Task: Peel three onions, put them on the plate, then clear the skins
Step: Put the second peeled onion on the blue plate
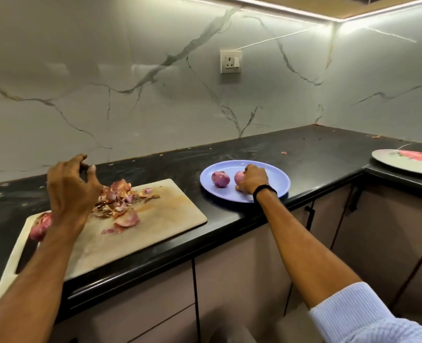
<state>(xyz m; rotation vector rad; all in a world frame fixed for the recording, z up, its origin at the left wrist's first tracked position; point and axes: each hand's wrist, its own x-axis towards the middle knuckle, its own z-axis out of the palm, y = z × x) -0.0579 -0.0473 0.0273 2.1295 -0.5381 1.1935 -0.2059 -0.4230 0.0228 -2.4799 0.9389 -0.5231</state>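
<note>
Gripping a peeled onion [239, 177] with curled fingers, the right hand [253, 181] sat on the blue plate [278, 178], which stood just right of the cutting board [160, 219] on the black counter [304, 149]. A second peeled onion [220, 179] lay on the plate's side nearer the board. The left hand [71, 191] hovered above the board's far left part, fingers spread and loosely curled, with nothing visibly held. At the board's left edge, partly hidden by that wrist, lay a blurred third onion [41, 226]. A heap of skins [121, 201] covered the board's back middle. Well right of the board lay a floral plate [408, 161]; a wall socket [231, 61] hung above and beyond the board's right end.
</note>
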